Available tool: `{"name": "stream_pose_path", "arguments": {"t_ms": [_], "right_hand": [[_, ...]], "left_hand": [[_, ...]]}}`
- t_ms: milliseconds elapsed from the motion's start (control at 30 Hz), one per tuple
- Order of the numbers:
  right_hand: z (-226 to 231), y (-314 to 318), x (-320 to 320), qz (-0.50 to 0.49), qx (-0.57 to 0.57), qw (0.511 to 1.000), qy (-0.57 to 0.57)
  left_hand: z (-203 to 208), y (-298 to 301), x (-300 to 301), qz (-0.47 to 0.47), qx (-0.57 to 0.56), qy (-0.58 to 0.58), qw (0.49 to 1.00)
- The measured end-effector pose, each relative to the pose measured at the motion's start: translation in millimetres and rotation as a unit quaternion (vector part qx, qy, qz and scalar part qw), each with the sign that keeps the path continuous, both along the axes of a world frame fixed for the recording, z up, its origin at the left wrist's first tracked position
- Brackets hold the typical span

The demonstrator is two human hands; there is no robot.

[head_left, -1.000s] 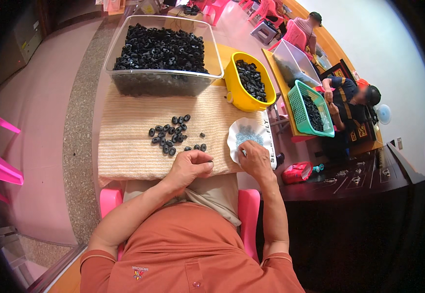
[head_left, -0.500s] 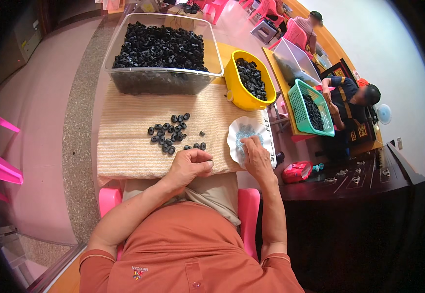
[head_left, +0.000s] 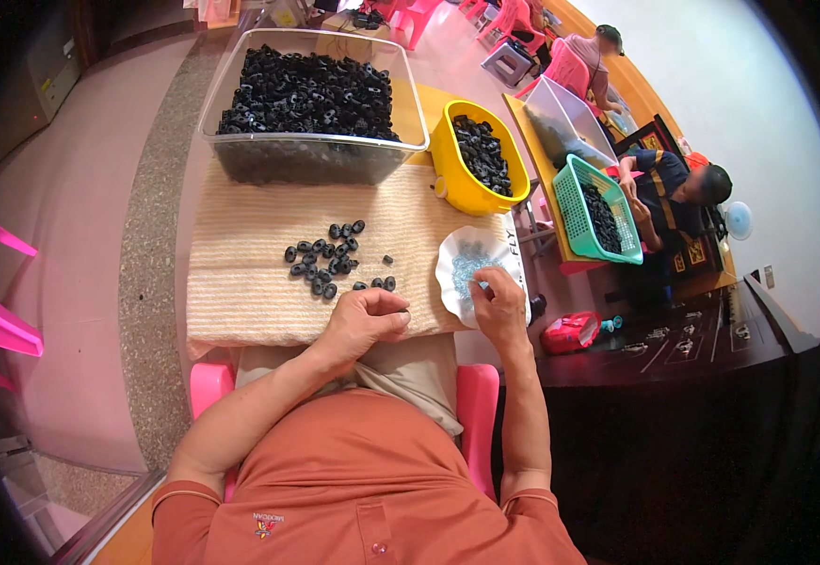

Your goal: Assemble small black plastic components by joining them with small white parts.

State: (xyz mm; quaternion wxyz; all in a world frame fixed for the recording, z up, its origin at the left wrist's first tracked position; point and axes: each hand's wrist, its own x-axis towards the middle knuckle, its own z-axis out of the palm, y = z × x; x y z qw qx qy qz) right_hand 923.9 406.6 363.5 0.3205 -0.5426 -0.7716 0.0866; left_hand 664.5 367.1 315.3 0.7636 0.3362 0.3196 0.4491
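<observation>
My left hand [head_left: 365,323] rests at the near edge of a striped cream towel [head_left: 241,301], thumb against curled fingers; whatever lies between them is too small to tell. Just beyond it are several small black oval plastic pieces [head_left: 321,268], grouped loosely on the towel, and one tiny dark piece [head_left: 387,259] sits apart to their right. My right hand [head_left: 499,306] is pinched over the near right rim of a white scalloped dish [head_left: 448,252]. Tiny clear bluish pieces [head_left: 471,266] fill the dish's middle. I cannot make out anything between the right fingertips.
A large clear bin [head_left: 311,155] of black parts stands at the far side, beside a yellow tub [head_left: 481,193] of similar parts. Off to the right, a person [head_left: 669,193] works by a green basket [head_left: 584,221]. Pink chair arms [head_left: 479,414] flank me.
My right hand has drawn back slightly from the dish's middle toward its near right rim, its fingers now raised in a pinch. My left hand has stayed in place.
</observation>
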Motion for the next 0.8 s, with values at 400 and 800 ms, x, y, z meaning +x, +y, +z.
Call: {"name": "stream_pose_path", "arguments": {"t_ms": [400,800], "right_hand": [[-14,-1,7,0.003,-0.047,0.993,0.11],[6,-25,-32,0.123,-0.117,0.978,0.122]], "left_hand": [[3,-1,1,0.001,-0.002,-0.005,1.0],[6,-4,3,0.003,0.033,0.017,0.999]]}}
